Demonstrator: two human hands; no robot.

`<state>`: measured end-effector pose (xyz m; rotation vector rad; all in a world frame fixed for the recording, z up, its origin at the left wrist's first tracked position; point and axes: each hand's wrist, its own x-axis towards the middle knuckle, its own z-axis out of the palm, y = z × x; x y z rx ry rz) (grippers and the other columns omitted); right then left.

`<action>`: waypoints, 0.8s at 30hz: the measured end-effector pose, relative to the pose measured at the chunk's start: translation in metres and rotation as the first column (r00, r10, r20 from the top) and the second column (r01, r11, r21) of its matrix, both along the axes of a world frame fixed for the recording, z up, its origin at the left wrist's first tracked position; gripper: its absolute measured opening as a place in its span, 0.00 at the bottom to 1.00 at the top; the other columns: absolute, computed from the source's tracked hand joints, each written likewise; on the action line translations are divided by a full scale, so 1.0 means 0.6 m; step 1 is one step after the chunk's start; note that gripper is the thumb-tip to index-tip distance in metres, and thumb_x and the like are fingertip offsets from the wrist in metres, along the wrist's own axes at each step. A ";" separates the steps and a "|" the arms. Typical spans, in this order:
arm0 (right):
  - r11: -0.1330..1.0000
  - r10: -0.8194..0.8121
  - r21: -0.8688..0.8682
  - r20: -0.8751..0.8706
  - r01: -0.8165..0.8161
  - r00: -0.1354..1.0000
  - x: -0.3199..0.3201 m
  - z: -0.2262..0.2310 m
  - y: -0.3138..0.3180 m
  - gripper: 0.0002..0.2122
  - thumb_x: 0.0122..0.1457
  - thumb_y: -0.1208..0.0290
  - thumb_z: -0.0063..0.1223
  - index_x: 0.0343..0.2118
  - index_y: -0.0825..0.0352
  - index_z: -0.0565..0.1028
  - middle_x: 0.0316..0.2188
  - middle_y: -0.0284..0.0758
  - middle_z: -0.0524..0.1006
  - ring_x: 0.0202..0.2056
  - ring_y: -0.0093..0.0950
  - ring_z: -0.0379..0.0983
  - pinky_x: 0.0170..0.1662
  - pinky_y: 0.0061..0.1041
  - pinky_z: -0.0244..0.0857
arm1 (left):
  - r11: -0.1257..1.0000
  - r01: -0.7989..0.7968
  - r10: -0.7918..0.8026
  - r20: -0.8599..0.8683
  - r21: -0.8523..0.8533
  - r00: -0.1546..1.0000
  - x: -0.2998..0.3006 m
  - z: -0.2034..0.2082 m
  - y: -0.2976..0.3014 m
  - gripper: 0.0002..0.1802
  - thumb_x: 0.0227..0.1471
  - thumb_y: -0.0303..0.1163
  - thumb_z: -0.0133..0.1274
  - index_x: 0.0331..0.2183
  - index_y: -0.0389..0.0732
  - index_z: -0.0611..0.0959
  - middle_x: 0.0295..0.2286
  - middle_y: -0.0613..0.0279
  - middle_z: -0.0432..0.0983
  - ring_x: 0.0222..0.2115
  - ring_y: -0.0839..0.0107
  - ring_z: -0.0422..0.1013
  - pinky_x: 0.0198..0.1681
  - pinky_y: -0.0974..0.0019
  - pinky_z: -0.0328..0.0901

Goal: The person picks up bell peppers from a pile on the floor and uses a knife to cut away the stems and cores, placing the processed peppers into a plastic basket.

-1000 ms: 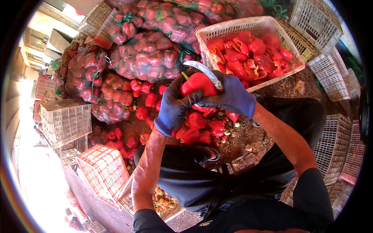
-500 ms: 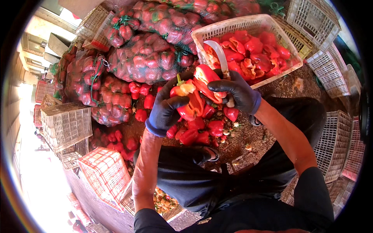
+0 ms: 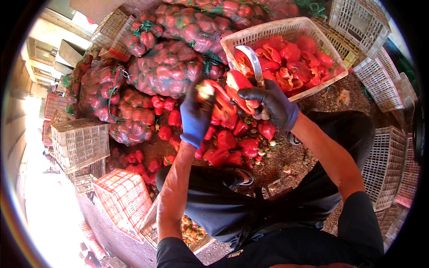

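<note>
My gloved left hand (image 3: 195,114) is closed on a cut red bell pepper piece (image 3: 221,106), blurred by motion, with a pale core end showing beside the fingers. My gloved right hand (image 3: 271,103) grips a curved knife (image 3: 254,60), its blade pointing up and away. Against the same hand's thumb sits another red bell pepper piece (image 3: 239,82). The two pieces are close together, over a pile of whole red bell peppers (image 3: 225,140) on the ground. Just beyond the right hand stands a pale plastic crate (image 3: 319,85) holding cut red pepper pieces (image 3: 297,69).
Mesh sacks of red peppers (image 3: 165,69) are heaped at the far left. Plastic crates stand at the left (image 3: 82,143) and right (image 3: 382,167). A red-and-white crate (image 3: 123,201) lies tilted near a container of pepper cores (image 3: 192,232). Scraps litter the ground (image 3: 290,183).
My left hand has turned over and shifted slightly right with its pepper piece, so the stem side now faces differently. The right hand has stayed nearly in place with knife and pepper.
</note>
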<state>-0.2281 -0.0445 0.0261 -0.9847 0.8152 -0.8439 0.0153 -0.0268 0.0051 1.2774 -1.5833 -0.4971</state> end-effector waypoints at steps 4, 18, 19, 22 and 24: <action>0.969 -0.131 -0.226 -0.135 0.098 0.982 0.006 0.014 0.004 0.14 0.56 0.58 0.71 0.33 0.64 0.80 0.19 0.22 0.72 0.18 0.13 0.63 0.20 0.20 0.55 | 0.980 0.056 0.072 -0.608 0.189 0.790 0.060 0.021 -0.036 0.23 0.66 0.33 0.55 0.60 0.38 0.75 0.45 0.66 0.78 0.40 0.78 0.73 0.45 0.70 0.71; 0.968 -0.165 -0.205 -0.095 0.143 0.982 0.041 -0.052 0.014 0.25 0.52 0.60 0.72 0.47 0.73 0.77 0.31 0.33 0.81 0.30 0.19 0.74 0.33 0.24 0.70 | 1.000 -0.025 0.027 0.261 -0.012 0.965 -0.069 0.026 0.007 0.40 0.60 0.37 0.61 0.68 0.45 0.62 0.57 0.46 0.74 0.51 0.48 0.76 0.48 0.59 0.75; 0.977 -0.153 -0.163 -0.075 0.139 0.985 0.036 -0.062 0.017 0.24 0.52 0.62 0.72 0.47 0.73 0.77 0.31 0.33 0.81 0.30 0.19 0.74 0.33 0.24 0.70 | 0.999 -0.025 0.018 0.264 0.025 0.964 -0.071 0.023 0.010 0.40 0.60 0.37 0.61 0.68 0.46 0.62 0.56 0.46 0.74 0.50 0.47 0.77 0.47 0.58 0.75; 0.984 -0.147 -0.116 -0.099 0.136 0.984 0.032 -0.064 0.020 0.22 0.51 0.65 0.70 0.46 0.72 0.78 0.30 0.35 0.81 0.30 0.19 0.75 0.34 0.25 0.71 | 0.997 -0.028 0.005 0.317 0.069 0.948 -0.065 0.025 0.014 0.41 0.59 0.36 0.61 0.68 0.49 0.63 0.53 0.46 0.76 0.46 0.46 0.78 0.44 0.56 0.75; 0.970 -0.200 -0.190 -0.251 0.154 0.947 0.025 -0.066 0.011 0.22 0.50 0.65 0.70 0.45 0.72 0.78 0.29 0.38 0.82 0.30 0.20 0.76 0.35 0.27 0.72 | 1.000 -0.010 0.003 0.389 0.017 0.921 -0.064 0.033 0.013 0.41 0.58 0.36 0.61 0.68 0.50 0.64 0.51 0.46 0.78 0.44 0.46 0.79 0.43 0.53 0.75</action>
